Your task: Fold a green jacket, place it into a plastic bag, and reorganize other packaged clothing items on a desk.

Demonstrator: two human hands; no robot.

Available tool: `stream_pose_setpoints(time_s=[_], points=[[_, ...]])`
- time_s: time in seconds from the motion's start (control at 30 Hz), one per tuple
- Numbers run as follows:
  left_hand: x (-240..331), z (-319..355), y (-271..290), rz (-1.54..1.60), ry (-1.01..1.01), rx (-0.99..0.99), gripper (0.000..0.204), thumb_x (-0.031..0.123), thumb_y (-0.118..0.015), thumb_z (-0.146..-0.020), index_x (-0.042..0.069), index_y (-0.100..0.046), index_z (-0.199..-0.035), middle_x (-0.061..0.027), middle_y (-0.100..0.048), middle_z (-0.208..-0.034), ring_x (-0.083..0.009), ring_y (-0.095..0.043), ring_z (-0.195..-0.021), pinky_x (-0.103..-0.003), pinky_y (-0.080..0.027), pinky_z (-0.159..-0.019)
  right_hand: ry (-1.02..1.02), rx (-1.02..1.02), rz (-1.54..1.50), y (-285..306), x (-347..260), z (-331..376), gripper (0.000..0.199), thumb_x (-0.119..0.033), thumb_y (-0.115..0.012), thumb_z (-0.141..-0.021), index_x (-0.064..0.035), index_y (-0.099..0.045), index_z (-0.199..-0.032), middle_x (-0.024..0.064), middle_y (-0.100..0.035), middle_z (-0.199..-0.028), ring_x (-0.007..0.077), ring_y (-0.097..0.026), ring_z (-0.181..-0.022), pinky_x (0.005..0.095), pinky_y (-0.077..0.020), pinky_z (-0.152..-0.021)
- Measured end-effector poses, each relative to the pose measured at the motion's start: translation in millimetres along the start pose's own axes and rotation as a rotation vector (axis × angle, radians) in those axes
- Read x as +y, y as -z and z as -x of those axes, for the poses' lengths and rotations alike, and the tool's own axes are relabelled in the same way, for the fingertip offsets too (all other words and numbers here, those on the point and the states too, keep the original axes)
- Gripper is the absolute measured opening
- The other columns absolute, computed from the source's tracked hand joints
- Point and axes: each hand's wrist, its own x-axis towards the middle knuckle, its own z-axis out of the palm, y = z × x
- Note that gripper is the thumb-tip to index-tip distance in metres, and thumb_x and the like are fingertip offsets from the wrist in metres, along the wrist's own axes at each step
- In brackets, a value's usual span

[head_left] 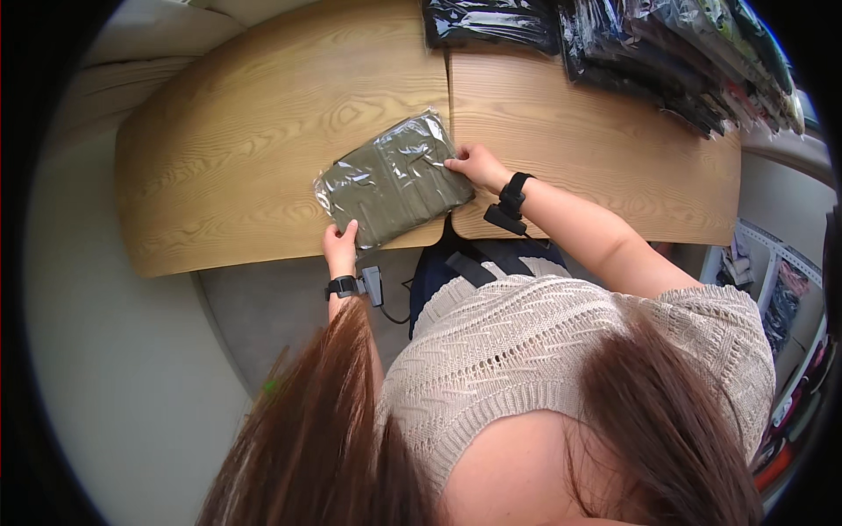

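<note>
An olive-green folded garment in a clear plastic bag is held tilted at the near edge of the wooden table. My left hand grips its lower left corner, thumb on top and fingers underneath. At the right side, my right hand pinches the bag's edge between thumb and fingers. The plastic is shiny and creased, with a loose end at the left. Both wrists wear black straps with small devices.
The wooden table has a seam down its middle. A black bagged garment lies at the far edge, beside a large pile of bagged garments at the far right. White shelving with packed clothes stands to the right.
</note>
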Motion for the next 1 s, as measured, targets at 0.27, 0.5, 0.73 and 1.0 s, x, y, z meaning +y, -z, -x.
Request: stream_pose_setpoints(time_s=[0.27, 0.5, 0.73, 1.0], points=[[67, 51, 17, 0.402, -0.135, -0.219, 0.053, -0.001, -0.06, -0.079, -0.005, -0.038, -0.126, -0.0119, -0.051, -0.121, -0.0183, -0.05, -0.109, -0.03, -0.039, -0.095, 0.159, -0.265, -0.305, 34, -13, 37, 0.058, -0.001, -0.061, -0.073, 0.0031, -0.043, -0.129, 0.0135, -0.059, -0.113, 0.0209, -0.055, -0.105, 0.0296, -0.0447, -0.09], [189, 40, 4, 0.313, -0.348, -0.343, 0.052, -0.003, -0.062, -0.077, -0.003, -0.039, -0.123, -0.0124, -0.052, -0.118, -0.0189, -0.051, -0.106, -0.031, -0.04, -0.095, 0.359, -0.045, -0.544, 102, -56, 68, 0.056, 0.006, -0.053, -0.074, 0.0018, -0.045, -0.129, 0.0092, -0.059, -0.111, 0.0151, -0.055, -0.102, 0.0271, -0.0449, -0.088], [323, -16, -60, 0.285, -0.62, -0.405, 0.049, -0.002, -0.062, -0.078, -0.004, -0.041, -0.123, -0.0123, -0.053, -0.119, -0.0196, -0.053, -0.108, -0.031, -0.041, -0.095, 0.548, 0.487, -0.546, 179, -100, 37, 0.054, 0.004, -0.051, -0.076, 0.0044, -0.045, -0.13, 0.0126, -0.06, -0.114, 0.0182, -0.059, -0.098, 0.0292, -0.0471, -0.086], [362, -120, -138, 0.161, -0.51, -0.356, 0.051, 0.003, -0.064, -0.083, -0.006, -0.042, -0.128, -0.0122, -0.054, -0.122, -0.0192, -0.054, -0.107, -0.031, -0.041, -0.094, 0.543, 0.855, -0.072, 215, -100, -51, 0.057, -0.008, -0.056, -0.081, 0.0052, -0.037, -0.134, 0.0257, -0.051, -0.126, 0.0389, -0.051, -0.113, 0.0429, -0.0407, -0.097]])
